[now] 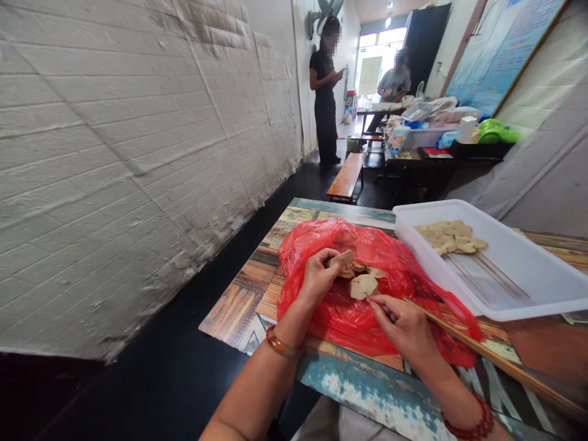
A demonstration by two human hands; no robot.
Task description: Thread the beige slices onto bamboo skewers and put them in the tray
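The left hand (316, 275) pinches a thin tan slice (342, 258) between thumb and fingertips. The slice is flat, matte and roughly rounded, and it is held just above the open mouth of a crinkled, glossy red plastic bag (340, 312). More such slices sit in a small heap (362, 285) inside the bag, which lies on a worn, painted wooden table (257, 288). The right hand (404, 324) rests on the bag with its fingers closed around a long, slim bamboo skewer (482, 352) – the stick runs back to the right over the table edge, and its tip is hidden by the fingers. Just beside the bag stands a smooth white plastic tray (528, 269) holding skewered slices (452, 236) – pale, overlapping, on thin sticks.
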